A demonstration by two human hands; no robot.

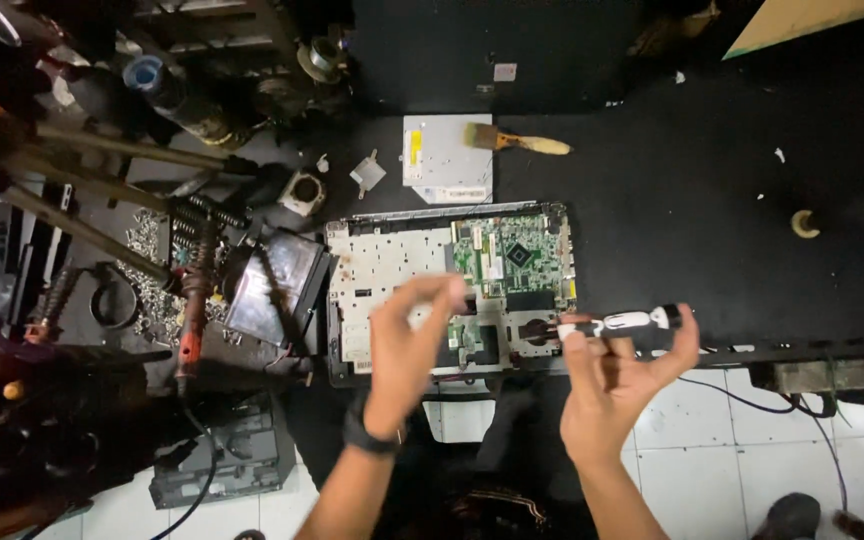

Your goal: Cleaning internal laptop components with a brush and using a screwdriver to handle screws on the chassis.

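Clutter of dark hand tools and loose silver screws [147, 270] seen far left on black bench [672, 200]. Opened laptop chassis w/ exposed green circuit board [512, 255] laid centre, near bench front edge. Left hand [407, 345] held above chassis, fingers loosely curled, pinch at fingertips; anything pinched can't be told. Right hand [612, 385] closed on small black-and-white screwdriver [617, 322], held horizontal, tip over fan-area recess. Judged: screw removal in hand. Next: tip to be stood upright and seated on a screw head. Wood-handled brush [517, 140] lies behind.
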